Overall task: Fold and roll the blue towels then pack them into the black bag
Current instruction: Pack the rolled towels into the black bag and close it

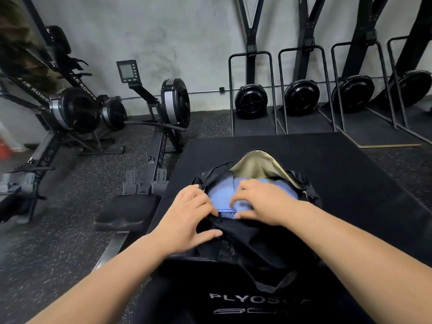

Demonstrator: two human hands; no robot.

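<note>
Two bare forearms reach forward over a black box (pixel 350 183) printed with pale letters. The left hand (pixel 189 213) pinches the near edge of the black bag (pixel 252 242), fingers curled on the fabric. The right hand (pixel 261 202) lies on the blue towels (pixel 222 192), fingers bent and pressing down, not clearly gripping. The towels sit inside the open bag, below its tan lining (pixel 254 164). Beyond, rowing machines (pixel 163 108) stand on the speckled floor (pixel 70 218) by a grey wall (pixel 163 31).
</note>
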